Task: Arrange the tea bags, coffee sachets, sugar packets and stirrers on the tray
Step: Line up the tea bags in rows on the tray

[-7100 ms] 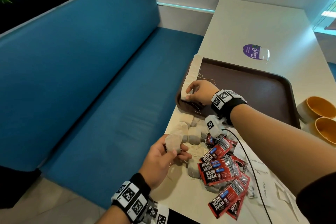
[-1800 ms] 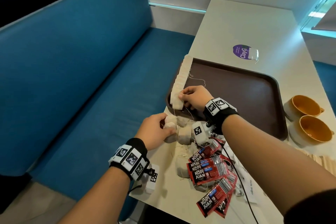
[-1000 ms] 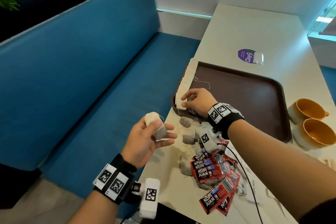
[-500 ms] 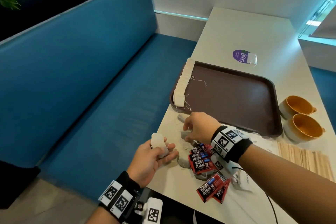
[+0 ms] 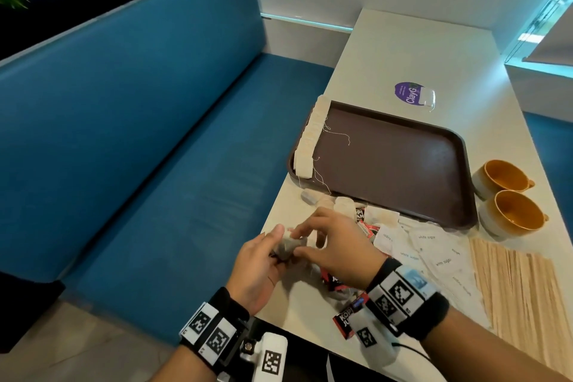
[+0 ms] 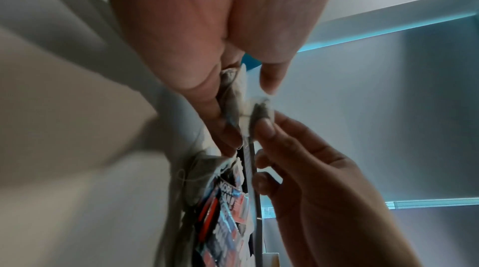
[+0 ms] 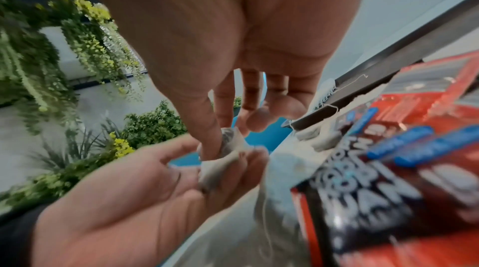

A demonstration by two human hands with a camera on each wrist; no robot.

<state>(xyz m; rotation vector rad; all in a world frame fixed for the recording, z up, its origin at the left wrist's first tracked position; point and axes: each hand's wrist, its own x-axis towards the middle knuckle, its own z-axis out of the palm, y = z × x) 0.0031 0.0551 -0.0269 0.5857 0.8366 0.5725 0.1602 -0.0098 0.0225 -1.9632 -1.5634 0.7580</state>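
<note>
My left hand point(image 5: 276, 250) holds a greyish tea bag point(image 5: 287, 247) at the table's near left edge. My right hand point(image 5: 305, 242) meets it and pinches the same tea bag point(image 7: 228, 144) between thumb and forefinger. In the left wrist view the bag point(image 6: 242, 105) sits between both hands' fingertips. A brown tray point(image 5: 403, 164) lies beyond, with a row of tea bags point(image 5: 310, 139) along its left rim. Loose tea bags point(image 5: 342, 205) lie in front of the tray. Red coffee sachets point(image 5: 344, 321) lie under my right wrist. White sugar packets point(image 5: 434, 253) and wooden stirrers point(image 5: 521, 288) lie to the right.
Two orange-lined cups point(image 5: 508, 195) stand right of the tray. A purple label point(image 5: 410, 93) lies on the table behind the tray. A blue bench point(image 5: 139, 149) runs along the table's left side. Plants point(image 7: 90, 56) hang beyond it.
My right hand left the loose tea bags on the table and came back to my left hand, where it now pinches the tea bag held there. The row on the tray is unchanged.
</note>
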